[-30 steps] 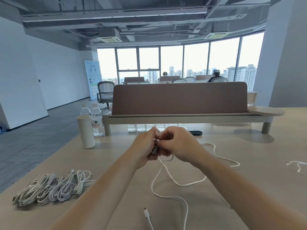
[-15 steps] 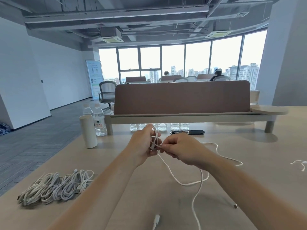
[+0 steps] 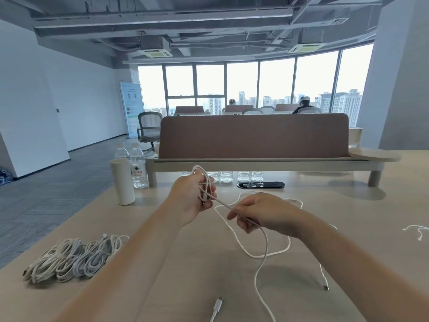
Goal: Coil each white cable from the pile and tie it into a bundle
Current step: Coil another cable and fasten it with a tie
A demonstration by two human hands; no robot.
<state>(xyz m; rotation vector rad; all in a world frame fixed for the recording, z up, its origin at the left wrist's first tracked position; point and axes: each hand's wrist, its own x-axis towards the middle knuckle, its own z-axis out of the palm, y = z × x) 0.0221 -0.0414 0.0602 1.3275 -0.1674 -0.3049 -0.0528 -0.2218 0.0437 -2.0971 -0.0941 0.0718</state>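
Note:
My left hand (image 3: pixel 195 196) holds a small coil of a white cable (image 3: pixel 264 247) above the beige table (image 3: pixel 190 270), with a loop sticking up over the fingers. From that coil the cable runs taut down to my right hand (image 3: pixel 257 212), which pinches it a hand's width to the right and lower. Below my right hand the cable hangs in slack loops onto the table, and one plug (image 3: pixel 218 303) lies near the front edge. A heap of coiled white cables (image 3: pixel 72 259) lies at the front left.
A white cylinder (image 3: pixel 122 181) and two water bottles (image 3: pixel 138 168) stand at the back left. A brown divider on a raised shelf (image 3: pixel 253 135) crosses the table behind my hands, with a black oval (image 3: pixel 261 184) in front of it. Another white cord end (image 3: pixel 415 230) lies far right.
My hands were together at the coil. My right hand has since slid down and right along the cable, drawing a taut length out, and the slack on the table has shifted.

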